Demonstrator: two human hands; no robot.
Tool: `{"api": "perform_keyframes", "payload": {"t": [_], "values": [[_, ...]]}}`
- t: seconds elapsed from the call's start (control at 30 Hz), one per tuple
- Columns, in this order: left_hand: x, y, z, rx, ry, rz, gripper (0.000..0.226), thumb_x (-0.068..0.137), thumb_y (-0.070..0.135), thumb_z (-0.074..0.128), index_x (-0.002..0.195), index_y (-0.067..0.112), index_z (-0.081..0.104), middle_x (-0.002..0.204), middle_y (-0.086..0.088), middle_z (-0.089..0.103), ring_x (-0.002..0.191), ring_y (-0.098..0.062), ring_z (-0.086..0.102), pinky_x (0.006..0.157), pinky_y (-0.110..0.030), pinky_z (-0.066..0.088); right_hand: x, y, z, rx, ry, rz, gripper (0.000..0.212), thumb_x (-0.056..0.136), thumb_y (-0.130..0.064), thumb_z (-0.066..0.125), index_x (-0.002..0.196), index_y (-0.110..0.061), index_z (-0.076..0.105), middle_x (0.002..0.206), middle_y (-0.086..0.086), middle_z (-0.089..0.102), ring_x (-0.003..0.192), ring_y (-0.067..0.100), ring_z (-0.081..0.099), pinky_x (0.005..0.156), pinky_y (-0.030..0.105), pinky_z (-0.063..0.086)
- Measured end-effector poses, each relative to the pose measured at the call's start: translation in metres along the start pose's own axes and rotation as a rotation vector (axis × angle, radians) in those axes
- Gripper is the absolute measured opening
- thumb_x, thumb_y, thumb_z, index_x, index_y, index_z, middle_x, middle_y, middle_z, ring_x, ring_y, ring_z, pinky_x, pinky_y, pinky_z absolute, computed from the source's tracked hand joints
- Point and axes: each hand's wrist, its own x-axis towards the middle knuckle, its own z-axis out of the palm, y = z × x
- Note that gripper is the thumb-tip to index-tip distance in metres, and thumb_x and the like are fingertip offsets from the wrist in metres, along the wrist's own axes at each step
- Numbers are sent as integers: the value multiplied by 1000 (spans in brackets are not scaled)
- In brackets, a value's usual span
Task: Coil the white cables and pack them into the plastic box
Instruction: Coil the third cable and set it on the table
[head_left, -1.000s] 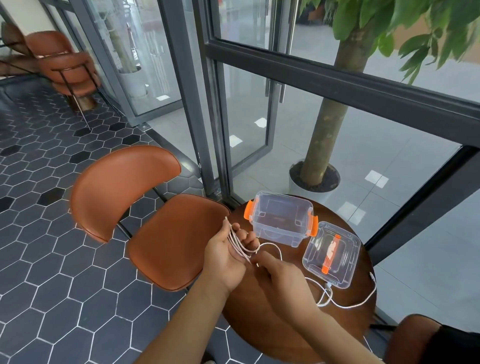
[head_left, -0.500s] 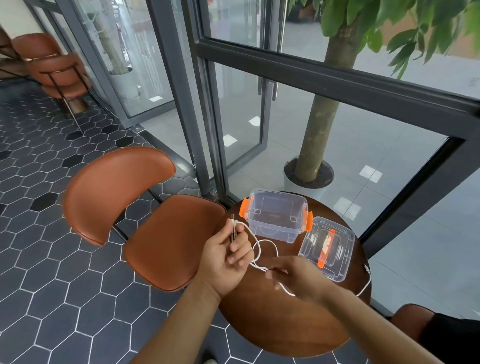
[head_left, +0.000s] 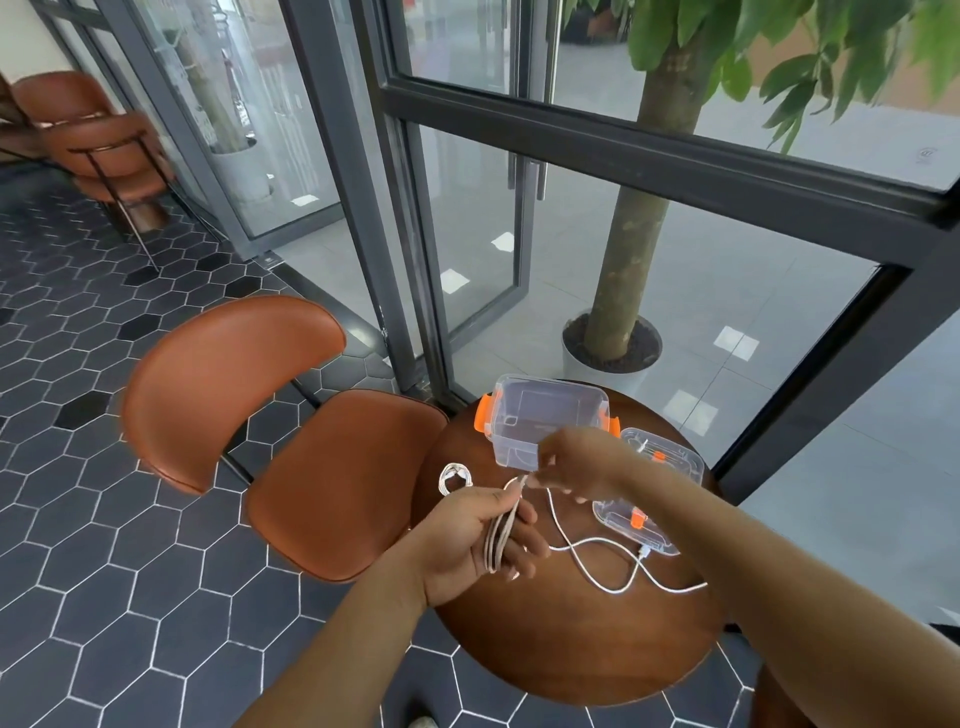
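**Q:** Status of the white cable (head_left: 501, 540) in work?

**A:** Partly coiled. Several long loops lie across the palm of the left hand (head_left: 467, 540), whose fingers curl round the bundle. The right hand (head_left: 576, 460) pinches the same cable between thumb and fingertips just above the loops, next to the box wall.

**Q:** How much is left uncoiled?

**A:** A loose run (head_left: 587, 569) trails from the hands across the table (head_left: 545, 649) in open curves, with a connector lying beside the lid (head_left: 670, 467). I cannot tell whether it is one cable or two.

**Q:** Completed items?

**A:** One small coiled cable (head_left: 456, 479) lies on the table, just left of the left hand. It is coiled but not packed.

**Q:** Condition of the plastic box (head_left: 519, 447)?

**A:** It stands open at the far edge of the table, apparently empty. The lid lies beside it on the right, partly hidden by the right forearm.

**Q:** Overall progress?

**A:** Judged as early to middle. Outstanding steps are to finish the current coil, place the coils in the box, and possibly fit the lid.
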Motion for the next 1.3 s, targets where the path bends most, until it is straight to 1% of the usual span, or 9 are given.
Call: {"api": "perform_keyframes", "payload": {"t": [0.2,0.37,0.5,0.63,0.77,0.9,1.07,1.13,1.3], "values": [[5,-5,-5,-9,139,24,46,108,30,34,110,-4,64,109,-27,72,96,-37,73,69,-36,52,-7,-28,6,558,39,141,19,99,-16,56,93,-1,67,66,7,64,51,17,63,48,27,54],[13,-15,-7,-156,232,76,47,108,32,33,92,2,66,87,-21,66,90,-39,69,76,-42,56,-20,-42,21,768,60,115,18,99,-13,53,94,-3,67,63,12,67,48,20,63,54,34,57],[18,-16,-3,-351,340,100,43,107,30,35,108,-3,62,72,-15,60,59,-25,59,62,-40,56,-33,-53,35,610,89,46,20,102,-15,45,112,-13,62,72,8,71,54,16,64,58,32,57],[23,-17,-5,-502,373,109,45,104,35,44,111,0,70,105,-21,69,86,-27,67,73,-37,53,-52,-67,54,465,321,19,19,100,-25,51,118,-18,49,90,4,73,70,21,69,70,43,58],[24,-9,5,-642,355,153,41,105,35,41,103,2,65,106,-22,74,88,-32,74,60,-31,59,-70,-71,61,445,459,13,24,92,-37,52,107,-19,53,81,-5,70,72,21,68,66,42,55],[26,-3,10,-710,344,206,41,106,35,38,104,0,61,101,-23,75,91,-34,75,71,-40,60,-76,-59,73,411,569,64,37,79,-48,41,85,-20,65,75,-2,66,70,22,60,62,42,51],[31,-2,17,-677,346,236,41,106,35,37,105,1,61,92,-19,75,85,-32,76,82,-42,52,-63,-29,92,339,555,147,9,85,-30,65,85,-33,74,75,-9,65,71,13,60,57,36,52],[33,-2,20,-687,340,242,41,106,35,36,104,2,61,88,-17,75,82,-30,76,80,-41,52,-62,-25,91,493,406,225,10,91,-31,61,88,-33,71,73,-8,71,64,12,65,59,36,56],[33,1,20,-706,308,234,41,106,35,37,96,4,62,74,-11,70,67,-23,72,77,-37,49,-62,-27,79,1675,148,433,26,99,-16,56,106,5,69,97,23,75,74,29,74,60,35,58]]}}
